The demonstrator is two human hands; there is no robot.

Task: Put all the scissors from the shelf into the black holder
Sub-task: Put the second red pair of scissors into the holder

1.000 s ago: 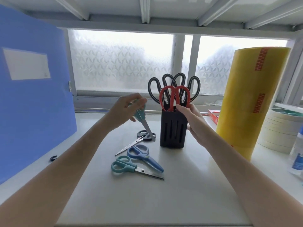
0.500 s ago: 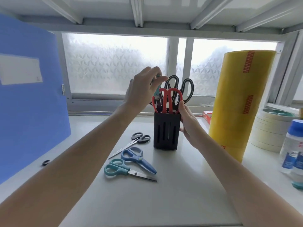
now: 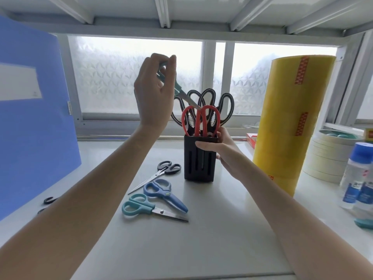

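With the left hand (image 3: 154, 91) pinched on the teal scissors (image 3: 178, 91) above the black holder (image 3: 199, 164), which the right hand (image 3: 224, 150) clasps, lower the tip straight into a free gap between the red handles (image 3: 200, 120)

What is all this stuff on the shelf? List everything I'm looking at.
black holder: 1, black, middle of shelf
scissors in holder: red-handled pair in front, black-handled ones behind; exact count unclear
teal scissors in hand: 1, tip down above holder
black scissors: 1, flat, left of holder
blue scissors: 1, flat, nearer than the black pair
teal scissors: 1, flat, nearest
blue folder: 1, far left
yellow roll: 1, right
tape rolls: cream stack, far right
bottles: clear, blue cap, right edge
left hand: holds teal scissors
right hand: grips holder
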